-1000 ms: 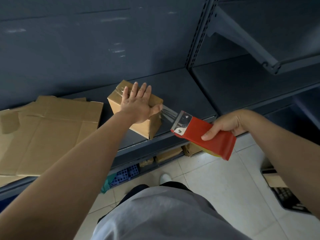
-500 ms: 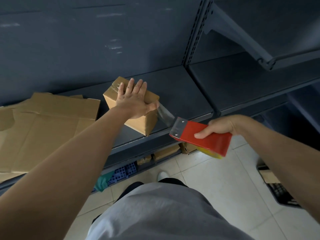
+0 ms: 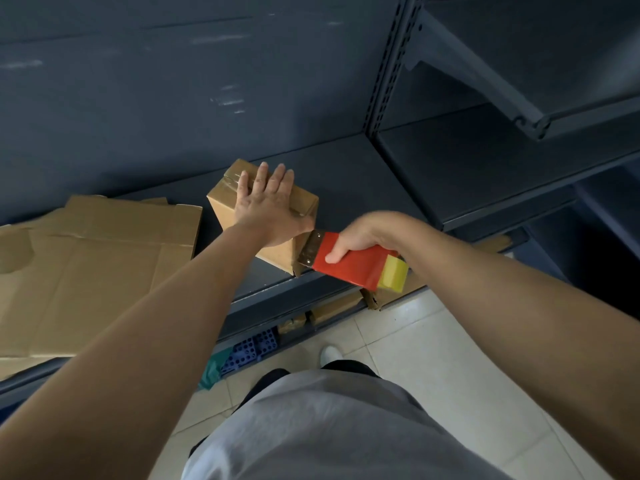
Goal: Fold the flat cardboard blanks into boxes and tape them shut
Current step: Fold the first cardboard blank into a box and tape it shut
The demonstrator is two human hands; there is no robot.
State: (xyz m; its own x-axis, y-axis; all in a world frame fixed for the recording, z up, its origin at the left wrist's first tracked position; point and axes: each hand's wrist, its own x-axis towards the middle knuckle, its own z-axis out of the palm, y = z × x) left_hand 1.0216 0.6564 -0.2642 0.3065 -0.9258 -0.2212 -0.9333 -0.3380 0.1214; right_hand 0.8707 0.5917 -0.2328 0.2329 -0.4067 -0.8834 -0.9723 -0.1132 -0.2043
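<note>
Box (image 3: 303,200): at the shelf's (image 3: 349,181) front edge; light, stiff, should slide easily.
Left hand (image 3: 268,207): my fingers flat on top, the best hold.
Right hand (image 3: 360,233): wrapped round dispenser (image 3: 349,265), blade seemingly at box's corner.

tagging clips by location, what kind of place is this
Likely a stockroom or packing area: dark metal shelving with slotted uprights, flat cardboard blanks stacked on a shelf, and a red tape dispenser.

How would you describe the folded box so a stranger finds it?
Find the dark metal shelf. The folded box stands near its front edge, under the left hand. Unlike the flat cardboard blanks beside it, it stands up and bears tape.
</note>
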